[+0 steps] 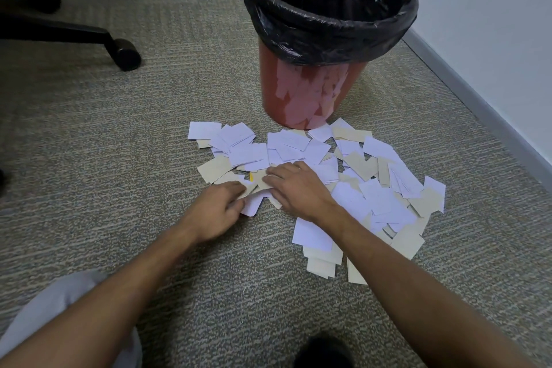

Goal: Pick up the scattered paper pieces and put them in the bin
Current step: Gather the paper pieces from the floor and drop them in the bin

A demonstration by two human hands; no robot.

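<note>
Gathering at the near-left edge of the paper pieces point(325, 176), our left hand point(216, 212) and right hand point(298, 185) meet on the carpet point(179, 92). The left hand's fingers point(236, 190) are curled, pinching a tan piece; the right hand's fingers point(277, 176) lie loosely spread and flat on the pile, with no clear hold. The pieces form one loose heap of white and tan slips in front of the red bin point(310, 92), some touching its base; pale shapes on the bin's wall may be paper already inside.

Likely failures, in our judgement: a thin pinch would lift few slips, and a loose handful could shed pieces in transit. The black liner point(328, 18) stands open, so the mouth is unobstructed. A chair base and castor point(127, 54) sit well apart to the left; the wall skirting point(478, 104) runs near the right. Our knee point(59, 308) and shoe point(324, 351) are near the bottom edge.
</note>
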